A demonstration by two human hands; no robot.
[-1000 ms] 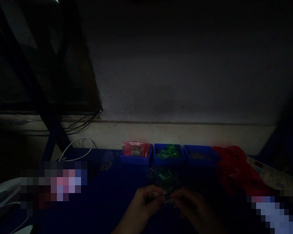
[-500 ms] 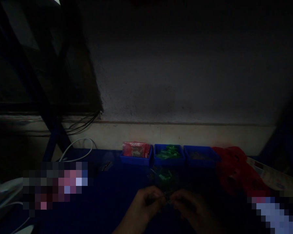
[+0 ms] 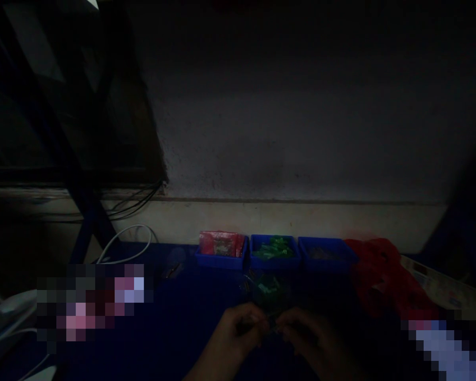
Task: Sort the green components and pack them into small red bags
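Left hand [image 3: 241, 330] and right hand [image 3: 307, 330] nearly meeting over a dark blue bench [image 3: 170, 323].
Beyond them lies a green heap [image 3: 270, 287]; behind it, three blue trays [image 3: 275, 263] stand in a row, holding pink packaging [image 3: 208, 243], green pieces [image 3: 277, 248] and pale bits [image 3: 321, 253] too dim to identify.

I am in what looks like a workshop, at a dim assembly station: the blue surface [image 3: 170, 323] before me runs up to a bare, scuffed wall [image 3: 301, 127], and small blue parts bins line its far edge, the middle bin [image 3: 275, 263] heaped with green pieces [image 3: 276, 247]. A dark blue frame post [image 3: 76, 182] slants on my left, near loose black cables [image 3: 145, 196].
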